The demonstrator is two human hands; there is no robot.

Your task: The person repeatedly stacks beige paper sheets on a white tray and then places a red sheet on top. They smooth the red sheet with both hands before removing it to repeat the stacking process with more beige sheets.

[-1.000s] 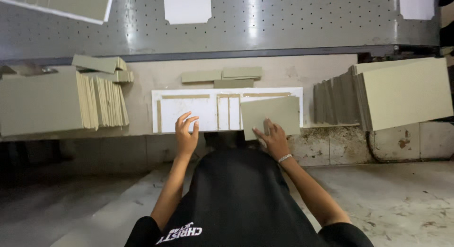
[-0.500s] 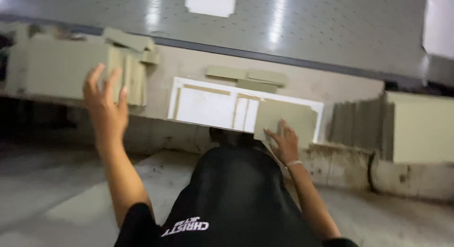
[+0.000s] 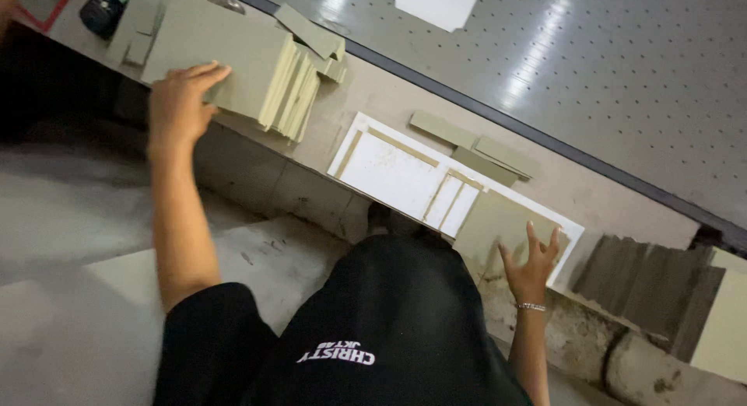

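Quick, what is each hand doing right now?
Left hand: open, flat on the board stack.
Right hand: open, fingers spread on a single board.

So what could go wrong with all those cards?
The left hand rests on the top card of a leaning stack of green boards by the ledge's front edge; a nudge might spill them. The right hand presses a loose green board that overhangs the white sheet, so it could slip off.

bare ledge (image 3: pixel 373 95), board stacks (image 3: pixel 233 56) flanking
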